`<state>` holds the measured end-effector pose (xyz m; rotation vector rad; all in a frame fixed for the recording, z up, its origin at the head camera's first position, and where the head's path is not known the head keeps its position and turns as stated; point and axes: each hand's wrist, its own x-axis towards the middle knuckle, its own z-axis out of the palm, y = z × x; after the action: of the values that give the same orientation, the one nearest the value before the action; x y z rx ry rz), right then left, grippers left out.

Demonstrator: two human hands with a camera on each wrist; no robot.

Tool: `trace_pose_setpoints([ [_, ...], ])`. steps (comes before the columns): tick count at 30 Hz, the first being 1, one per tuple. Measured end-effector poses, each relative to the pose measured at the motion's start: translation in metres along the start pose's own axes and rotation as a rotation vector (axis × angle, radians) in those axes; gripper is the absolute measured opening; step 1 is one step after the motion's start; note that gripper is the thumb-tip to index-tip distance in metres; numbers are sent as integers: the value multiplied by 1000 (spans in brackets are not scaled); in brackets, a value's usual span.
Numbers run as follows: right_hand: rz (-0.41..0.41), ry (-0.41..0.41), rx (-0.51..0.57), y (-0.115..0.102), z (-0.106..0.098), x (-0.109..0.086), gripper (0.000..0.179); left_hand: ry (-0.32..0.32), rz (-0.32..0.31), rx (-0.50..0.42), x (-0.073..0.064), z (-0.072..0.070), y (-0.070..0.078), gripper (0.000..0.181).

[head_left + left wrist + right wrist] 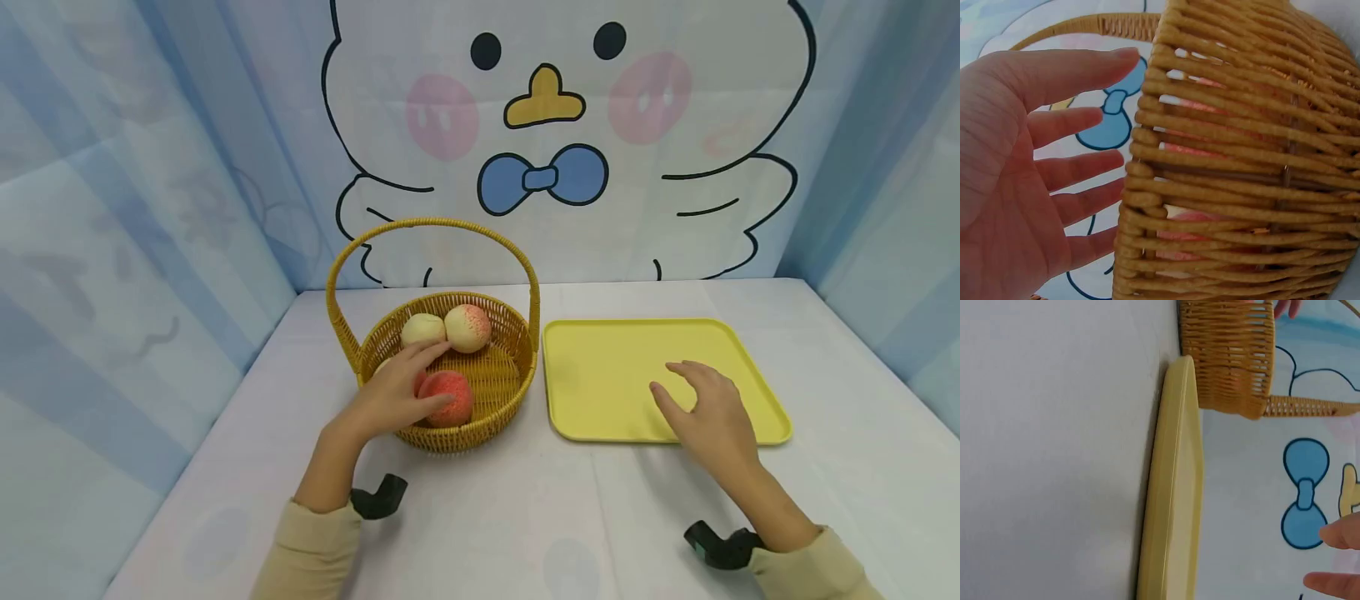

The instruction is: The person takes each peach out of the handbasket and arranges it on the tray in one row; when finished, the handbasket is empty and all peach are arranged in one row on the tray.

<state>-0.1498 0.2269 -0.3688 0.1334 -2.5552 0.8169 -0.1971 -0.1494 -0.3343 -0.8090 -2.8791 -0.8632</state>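
Note:
My left hand (395, 390) is over the near left of a wicker basket (517, 392), fingers spread and thumb apart. Below the thumb lies a red peach (453, 408). Farther back in the basket are a pale yellow peach (422, 329) and a pink-and-cream peach (468, 327); more fruit is partly hidden under the hand. In the left wrist view, the left fingers (1079, 170) extend beside the basket's rim, holding nothing. My right hand (711, 417) hovers over the near right of a yellow tray (607, 383), thumb and fingers parted, with nothing between them.
The basket's tall arched handle (435, 223) rises above its rim. Basket and tray stand side by side on a white-covered table (517, 517). A curtain (675, 225) with a cartoon figure hangs behind the table, and more curtains flank both sides.

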Motion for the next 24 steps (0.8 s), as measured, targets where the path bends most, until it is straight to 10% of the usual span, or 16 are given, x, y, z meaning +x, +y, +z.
trace_pose_setpoints([
  [24,428,-20,-39,94,-39,-16,51,-195,-2,44,15,4,-1,57],
])
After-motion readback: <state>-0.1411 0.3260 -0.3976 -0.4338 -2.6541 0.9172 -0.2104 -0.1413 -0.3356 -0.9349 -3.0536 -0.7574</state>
